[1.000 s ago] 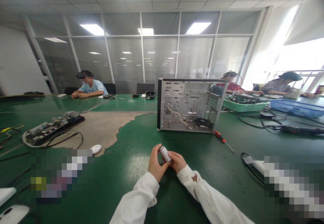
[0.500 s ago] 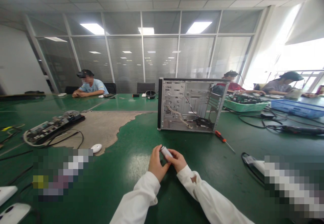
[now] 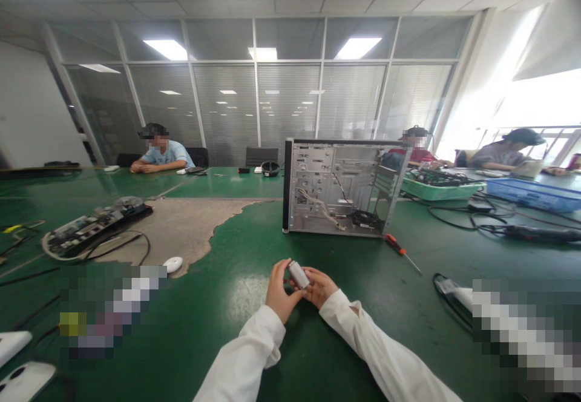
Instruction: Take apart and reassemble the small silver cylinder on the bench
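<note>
Between my hands, above the green table, is a small grey-white block-shaped object. My left hand grips its left side, with fingers at the upper end and the thumb at the lower end. My right hand is curled against the right side, its fingertips partly hidden behind the object. Beyond my hands stands an open metal computer case, with loose cables and a black fan inside. An orange-and-black screwdriver lies beside the case's lower right corner.
A circuit assembly with cables lies at left, near a white round object. Green and blue baskets and black cables are at right. One person sits at far left, two others at far right.
The small object has turned so that its broader face shows. My right hand's thumb has moved off its face, and that hand has shifted slightly right. My left hand has barely moved.
</note>
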Tool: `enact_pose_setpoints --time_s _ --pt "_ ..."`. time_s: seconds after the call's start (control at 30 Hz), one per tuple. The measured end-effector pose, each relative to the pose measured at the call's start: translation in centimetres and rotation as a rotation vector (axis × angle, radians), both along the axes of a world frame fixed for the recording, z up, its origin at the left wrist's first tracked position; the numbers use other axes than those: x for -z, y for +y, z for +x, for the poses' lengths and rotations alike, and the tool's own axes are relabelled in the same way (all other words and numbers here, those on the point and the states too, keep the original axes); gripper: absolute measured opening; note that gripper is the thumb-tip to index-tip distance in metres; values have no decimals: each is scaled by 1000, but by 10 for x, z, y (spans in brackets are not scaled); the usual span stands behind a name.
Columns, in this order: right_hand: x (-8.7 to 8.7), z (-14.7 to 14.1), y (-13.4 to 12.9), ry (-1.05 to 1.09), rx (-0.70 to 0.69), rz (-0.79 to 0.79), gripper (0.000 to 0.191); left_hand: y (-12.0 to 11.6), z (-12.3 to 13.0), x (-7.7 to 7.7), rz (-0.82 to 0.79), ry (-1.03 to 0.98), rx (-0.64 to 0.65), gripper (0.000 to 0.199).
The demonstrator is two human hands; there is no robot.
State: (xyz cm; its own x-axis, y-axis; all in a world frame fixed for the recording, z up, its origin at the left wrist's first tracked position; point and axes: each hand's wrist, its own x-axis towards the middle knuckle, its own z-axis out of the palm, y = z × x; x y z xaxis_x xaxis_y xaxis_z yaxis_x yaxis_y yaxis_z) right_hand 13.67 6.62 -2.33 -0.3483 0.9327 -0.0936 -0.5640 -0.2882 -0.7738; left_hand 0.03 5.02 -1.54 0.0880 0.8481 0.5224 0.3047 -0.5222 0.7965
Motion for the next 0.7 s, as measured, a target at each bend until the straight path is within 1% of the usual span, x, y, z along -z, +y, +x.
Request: enact_pose_setpoints --time_s 0.03,0.1,0.23,0.4,0.53,0.7 --pt "1 1 1 10 -26 -9 29 1 0 0 -3 3 4 61" --pt "2 1 2 20 -25 -9 30 1 0 1 -18 2 8 62" --pt "3 -2 2 49 70 25 32 1 0 2 -53 9 16 66" --pt "3 -7 3 59 184 60 33 -1 2 2 -41 27 1 69" --pt "2 -8 2 20 199 83 36 -1 2 3 -30 26 -19 66" --pt "4 -10 2 -7 205 163 38 1 2 7 23 62 -58 62"
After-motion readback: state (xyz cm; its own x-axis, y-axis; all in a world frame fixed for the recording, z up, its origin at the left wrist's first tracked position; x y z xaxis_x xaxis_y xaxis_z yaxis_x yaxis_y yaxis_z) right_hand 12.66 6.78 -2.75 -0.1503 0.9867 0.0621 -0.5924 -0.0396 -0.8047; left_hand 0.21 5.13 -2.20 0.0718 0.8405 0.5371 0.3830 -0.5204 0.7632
